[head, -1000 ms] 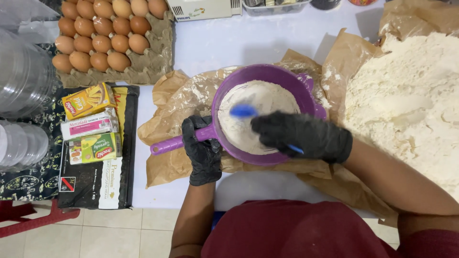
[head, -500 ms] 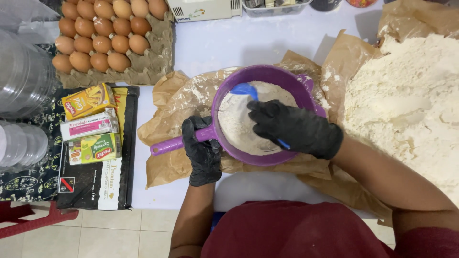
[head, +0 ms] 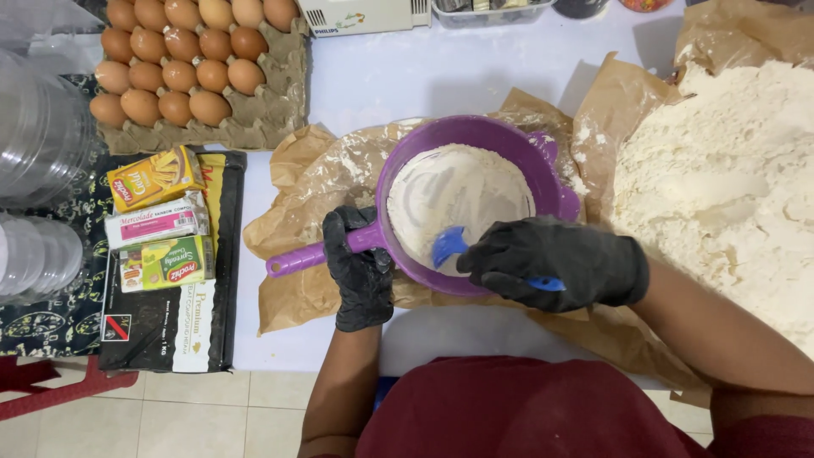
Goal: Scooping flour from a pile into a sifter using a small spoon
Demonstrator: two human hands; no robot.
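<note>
Black-gloved left hand (head: pixel 360 270) grips purple sieve (head: pixel 475 199) handle | right hand (head: pixel 555 263) clasps blue spatula (head: pixel 449 246) in flour

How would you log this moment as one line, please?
left hand: grips purple sieve handle | right hand: holds blue spoon in flour

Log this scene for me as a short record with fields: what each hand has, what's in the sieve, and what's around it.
left hand: black glove, grips the purple sieve by its handle
right hand: black glove, holds a blue spoon with its bowl in the flour
sieve contents: white flour, smeared with curved tracks
under sieve: crumpled brown paper
right of sieve: large flour heap on brown paper
upper left: egg tray with brown eggs
left: three small boxes on a black package
</note>
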